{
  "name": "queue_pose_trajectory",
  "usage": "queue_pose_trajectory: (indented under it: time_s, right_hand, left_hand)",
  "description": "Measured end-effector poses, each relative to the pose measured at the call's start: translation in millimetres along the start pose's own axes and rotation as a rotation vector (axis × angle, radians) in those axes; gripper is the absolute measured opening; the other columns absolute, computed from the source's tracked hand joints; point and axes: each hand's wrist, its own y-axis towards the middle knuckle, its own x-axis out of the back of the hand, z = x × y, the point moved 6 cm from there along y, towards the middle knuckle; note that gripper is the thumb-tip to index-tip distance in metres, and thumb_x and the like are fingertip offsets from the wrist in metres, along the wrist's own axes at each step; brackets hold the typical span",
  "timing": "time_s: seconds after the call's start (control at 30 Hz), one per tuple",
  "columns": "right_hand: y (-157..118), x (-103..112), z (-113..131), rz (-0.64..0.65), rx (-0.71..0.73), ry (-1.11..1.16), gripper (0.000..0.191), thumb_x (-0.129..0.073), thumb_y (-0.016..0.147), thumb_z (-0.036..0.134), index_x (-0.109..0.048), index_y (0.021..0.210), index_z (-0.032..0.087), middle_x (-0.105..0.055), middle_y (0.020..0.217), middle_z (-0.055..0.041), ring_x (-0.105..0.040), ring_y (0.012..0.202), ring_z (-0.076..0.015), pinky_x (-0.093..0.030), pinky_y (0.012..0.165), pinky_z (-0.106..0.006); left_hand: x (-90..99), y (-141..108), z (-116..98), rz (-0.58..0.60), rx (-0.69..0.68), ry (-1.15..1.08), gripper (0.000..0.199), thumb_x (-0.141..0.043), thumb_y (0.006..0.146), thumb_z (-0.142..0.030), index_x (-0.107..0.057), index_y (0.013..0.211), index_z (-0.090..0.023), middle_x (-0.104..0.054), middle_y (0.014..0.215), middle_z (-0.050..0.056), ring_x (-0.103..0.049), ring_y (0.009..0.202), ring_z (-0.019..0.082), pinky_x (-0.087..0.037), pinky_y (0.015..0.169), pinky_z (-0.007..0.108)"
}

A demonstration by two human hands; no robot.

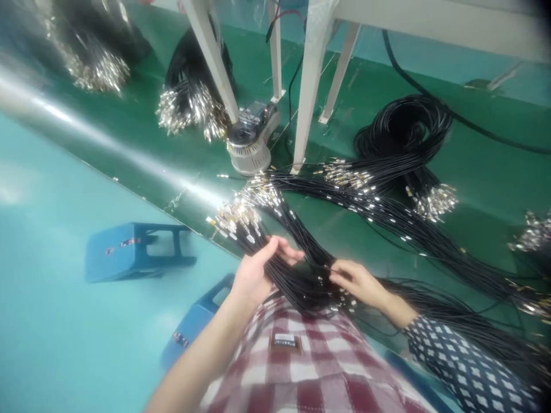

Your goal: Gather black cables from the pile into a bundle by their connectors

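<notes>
My left hand is wrapped round a thick bundle of black cables near the table's front edge, just behind their silvery connector ends. The bundle bends down against the checked apron. To its right, my right hand pinches thin black cable at the bundle's side, its fingertips bent together. A second strand of black cables runs between the hands toward more metal ends at the middle.
A white round device stands by the white frame legs. Coiled cables lie at the back right, cable bundles at the back left. Blue stools are on the floor. Long cables stretch rightward.
</notes>
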Motion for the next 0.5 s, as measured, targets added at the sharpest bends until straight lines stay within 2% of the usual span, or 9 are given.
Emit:
queue_pose_trajectory:
  time_s: [0.07, 0.13, 0.2, 0.27, 0.37, 0.43, 0.5]
  right_hand:
    - [-3, 9, 2, 0.012, 0.030, -0.001, 0.036, -0.044, 0.097, 0.047, -0.057, 0.079, 0.020, -0.063, 0.077, -0.0034, -0.057, 0.074, -0.0172, -0.045, 0.074, -0.032]
    - [-6, 19, 6, 0.027, 0.037, 0.047, 0.044, -0.039, 0.098, 0.051, -0.056, 0.074, 0.019, -0.061, 0.073, -0.0032, -0.055, 0.069, -0.0160, -0.045, 0.069, -0.031]
    - [-5, 22, 2, 0.091, -0.046, 0.144, 0.053, -0.033, 0.098, 0.055, -0.053, 0.067, 0.018, -0.058, 0.067, -0.0028, -0.054, 0.062, -0.0142, -0.045, 0.062, -0.028]
    - [7, 18, -5, 0.150, -0.170, 0.198, 0.058, -0.030, 0.097, 0.060, -0.052, 0.064, 0.017, -0.058, 0.062, -0.0018, -0.054, 0.057, -0.0129, -0.045, 0.057, -0.026]
    - [50, 11, -11, 0.092, -0.280, 0.129, 0.049, -0.046, 0.091, 0.060, -0.061, 0.073, 0.017, -0.062, 0.067, -0.0019, -0.058, 0.061, -0.0141, -0.047, 0.061, -0.027]
    - [92, 6, -8, -0.029, -0.327, 0.050, 0.037, -0.056, 0.087, 0.054, -0.064, 0.083, 0.018, -0.067, 0.085, -0.0053, -0.061, 0.076, -0.0173, -0.047, 0.073, -0.031]
    - [134, 0, -1, -0.128, -0.363, -0.011, 0.035, -0.061, 0.084, 0.053, -0.064, 0.089, 0.018, -0.066, 0.101, -0.0097, -0.061, 0.089, -0.0217, -0.045, 0.082, -0.035]
  left_hand:
    - [-9.3, -7, -4, 0.045, -0.029, -0.032, 0.019, -0.068, 0.084, -0.029, -0.063, 0.074, -0.013, -0.045, 0.049, -0.005, -0.052, 0.051, 0.010, -0.051, 0.074, 0.033]
    - [-17.3, -14, -8, 0.094, -0.052, -0.100, 0.022, -0.064, 0.086, -0.027, -0.059, 0.070, -0.014, -0.032, 0.046, -0.008, -0.036, 0.043, 0.005, -0.046, 0.062, 0.025]
    - [-19.0, -15, -10, 0.126, -0.078, -0.145, 0.026, -0.062, 0.088, -0.027, -0.057, 0.066, -0.014, -0.028, 0.046, -0.008, -0.031, 0.042, 0.005, -0.039, 0.054, 0.021]
    - [-10.3, -8, -10, 0.096, -0.098, -0.149, 0.026, -0.062, 0.087, -0.025, -0.055, 0.065, -0.014, -0.026, 0.046, -0.008, -0.027, 0.042, 0.005, -0.034, 0.051, 0.021]
    - [14.5, 7, -5, -0.051, -0.116, -0.154, 0.015, -0.066, 0.083, -0.019, -0.059, 0.071, -0.013, -0.025, 0.044, -0.010, -0.023, 0.041, 0.005, -0.029, 0.047, 0.020]
    - [26.9, 14, -3, -0.128, -0.130, -0.163, 0.008, -0.069, 0.079, -0.014, -0.061, 0.076, -0.013, -0.025, 0.043, -0.010, -0.023, 0.040, 0.004, -0.028, 0.047, 0.019]
    - [31.1, 17, -1, -0.147, -0.135, -0.164, 0.008, -0.070, 0.077, -0.012, -0.062, 0.078, -0.013, -0.026, 0.042, -0.011, -0.023, 0.040, 0.004, -0.028, 0.047, 0.020]
